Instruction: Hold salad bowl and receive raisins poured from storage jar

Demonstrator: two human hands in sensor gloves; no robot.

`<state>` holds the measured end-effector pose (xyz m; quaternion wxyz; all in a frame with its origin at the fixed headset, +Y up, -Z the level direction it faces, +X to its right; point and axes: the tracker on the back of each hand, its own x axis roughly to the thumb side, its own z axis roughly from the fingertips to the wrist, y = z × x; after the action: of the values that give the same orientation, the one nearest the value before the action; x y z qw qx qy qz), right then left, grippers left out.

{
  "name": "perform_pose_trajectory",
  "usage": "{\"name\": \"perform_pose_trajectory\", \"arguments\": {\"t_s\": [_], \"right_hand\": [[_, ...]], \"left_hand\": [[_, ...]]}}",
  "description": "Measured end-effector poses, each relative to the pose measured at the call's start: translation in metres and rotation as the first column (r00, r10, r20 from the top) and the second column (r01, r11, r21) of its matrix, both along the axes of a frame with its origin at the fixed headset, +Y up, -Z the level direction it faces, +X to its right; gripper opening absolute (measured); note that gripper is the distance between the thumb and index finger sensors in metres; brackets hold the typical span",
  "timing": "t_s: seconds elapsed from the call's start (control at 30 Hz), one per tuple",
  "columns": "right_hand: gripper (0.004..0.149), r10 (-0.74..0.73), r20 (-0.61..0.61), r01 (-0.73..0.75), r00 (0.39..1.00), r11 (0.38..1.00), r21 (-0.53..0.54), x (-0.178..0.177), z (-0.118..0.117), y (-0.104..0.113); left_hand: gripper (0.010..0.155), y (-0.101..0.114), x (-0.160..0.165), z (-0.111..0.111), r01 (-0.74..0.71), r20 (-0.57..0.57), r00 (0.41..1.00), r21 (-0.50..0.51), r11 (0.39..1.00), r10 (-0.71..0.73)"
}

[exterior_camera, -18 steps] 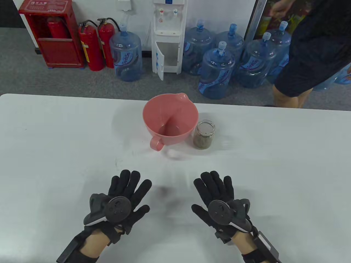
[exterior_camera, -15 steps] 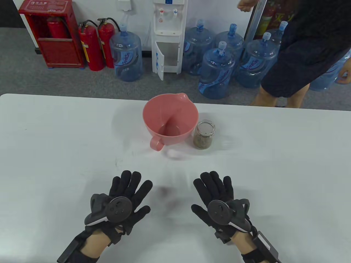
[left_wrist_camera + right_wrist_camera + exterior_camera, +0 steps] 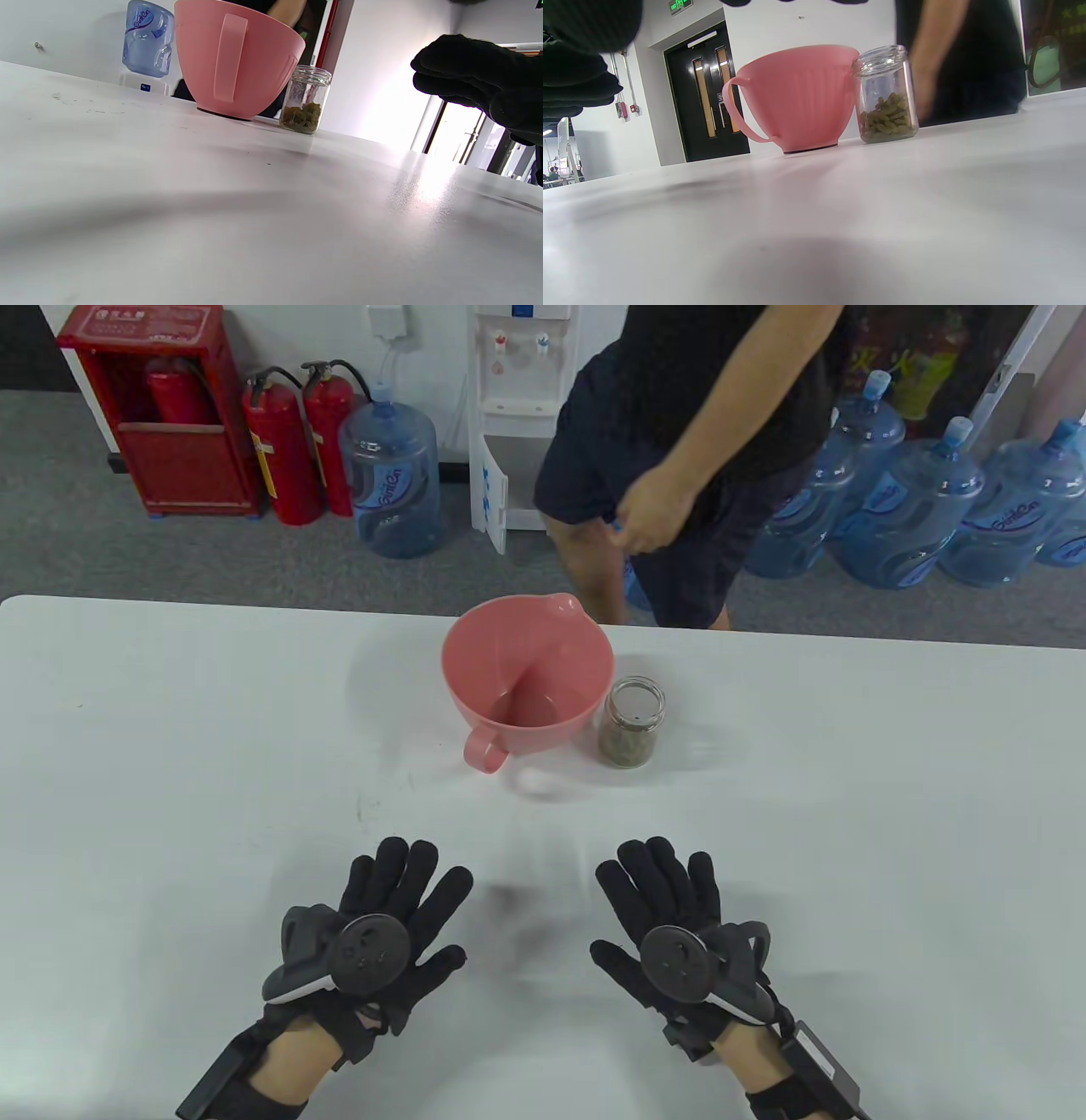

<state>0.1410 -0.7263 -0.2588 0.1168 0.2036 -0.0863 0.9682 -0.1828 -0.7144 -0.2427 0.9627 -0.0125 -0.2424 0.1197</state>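
A pink salad bowl (image 3: 526,678) with a handle and a spout stands upright near the table's far edge; it also shows in the left wrist view (image 3: 233,59) and the right wrist view (image 3: 797,97). An open glass storage jar (image 3: 630,723) with greenish raisins at its bottom stands just right of the bowl, also in the wrist views (image 3: 304,100) (image 3: 885,95). My left hand (image 3: 390,916) and right hand (image 3: 670,912) rest flat on the table near its front edge, fingers spread, holding nothing, well short of bowl and jar.
The white table (image 3: 170,746) spreads wide on both sides. A person in dark clothes (image 3: 687,449) stands just behind the far edge, close to the bowl. Water bottles (image 3: 394,475), a dispenser and fire extinguishers stand on the floor beyond.
The person behind the table has walked from the right to just behind the bowl. Both hands have stayed almost still; bowl and jar have not moved.
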Motion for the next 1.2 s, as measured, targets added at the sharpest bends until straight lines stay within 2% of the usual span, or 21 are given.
{"name": "perform_pose_trajectory", "arguments": {"t_s": [1.0, 1.2], "right_hand": [[0.084, 0.039, -0.043, -0.038, 0.998, 0.999, 0.012, -0.006, 0.004, 0.001], [0.084, 0.059, -0.067, -0.058, 0.996, 0.998, 0.017, -0.011, 0.007, 0.001]], "left_hand": [[0.072, -0.004, 0.003, 0.000, 0.023, 0.022, 1.000, -0.033, 0.999, -0.022], [0.071, 0.003, 0.004, -0.001, 0.017, 0.003, 1.000, -0.059, 0.998, -0.017]]}}
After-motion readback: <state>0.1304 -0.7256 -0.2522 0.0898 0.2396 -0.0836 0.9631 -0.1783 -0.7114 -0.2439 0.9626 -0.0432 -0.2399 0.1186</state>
